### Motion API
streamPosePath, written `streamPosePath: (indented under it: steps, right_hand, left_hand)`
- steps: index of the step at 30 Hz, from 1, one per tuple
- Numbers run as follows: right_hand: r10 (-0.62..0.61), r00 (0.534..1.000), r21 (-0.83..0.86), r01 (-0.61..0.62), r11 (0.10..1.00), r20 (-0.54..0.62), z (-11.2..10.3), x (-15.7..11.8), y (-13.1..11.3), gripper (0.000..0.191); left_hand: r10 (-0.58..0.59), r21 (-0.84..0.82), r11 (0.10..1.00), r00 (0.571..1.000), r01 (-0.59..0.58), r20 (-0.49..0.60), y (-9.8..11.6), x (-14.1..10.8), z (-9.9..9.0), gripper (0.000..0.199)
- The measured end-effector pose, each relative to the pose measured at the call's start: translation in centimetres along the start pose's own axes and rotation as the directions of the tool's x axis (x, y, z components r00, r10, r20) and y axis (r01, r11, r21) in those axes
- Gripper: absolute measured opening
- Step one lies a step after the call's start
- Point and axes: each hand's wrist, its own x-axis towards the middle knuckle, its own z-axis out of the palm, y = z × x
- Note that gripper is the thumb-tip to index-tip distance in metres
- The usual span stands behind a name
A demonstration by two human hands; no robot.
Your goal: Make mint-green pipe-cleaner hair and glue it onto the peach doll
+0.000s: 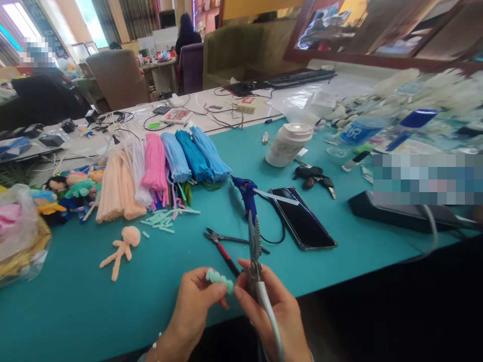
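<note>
Near the front edge of the green mat (75,311), my left hand (199,301) pinches a short, wavy mint-green fuzzy piece (219,280) between thumb and fingers. My right hand (271,306) is wrapped round scissors (255,251) with pale handles, their blades pointing up and away. Its fingertips are close to the right end of the mint piece; whether they touch it I cannot tell. Pliers (224,254) with red and black handles lie just beyond my hands. A peach fuzzy doll body (123,251) lies to the left, below several cut mint pieces (160,220).
Bundles of fuzzy stems (154,166) stretch across the back left, beside small dolls (77,188) and a plastic bag (22,236). A blue glue gun (248,196), phone (304,216), keys (315,176) and white cup (289,145) are farther right. People sit in the background.
</note>
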Motion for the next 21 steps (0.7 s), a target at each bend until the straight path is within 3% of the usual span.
streamPosePath:
  steps: [5, 15, 19, 21]
  right_hand:
    - [-0.059, 0.998, -0.023, 0.059, 0.998, 0.006, -0.4, 0.1, -0.2, 0.03]
    - [-0.046, 0.999, -0.033, 0.045, 0.998, -0.022, -0.6, 0.2, 0.3, 0.03]
    - [-0.054, 0.998, -0.104, 0.055, 0.993, 0.01, -2.2, 0.3, 1.3, 0.034]
    - [-0.089, 0.991, -0.194, 0.107, 0.975, 0.098, -3.6, 0.2, 1.8, 0.036]
  left_hand:
    - [-0.021, 0.019, 1.0, 1.0, 0.021, 0.012, 0.2, -0.2, 0.2, 0.016]
    - [-0.034, 0.056, 0.998, 0.996, 0.029, 0.082, -0.5, -0.2, 0.6, 0.024]
    - [0.003, 0.074, 0.997, 0.995, -0.011, 0.1, -0.9, 0.1, 0.5, 0.017]
    - [0.022, 0.069, 0.997, 0.998, -0.026, 0.054, -1.0, 0.4, 0.3, 0.014]
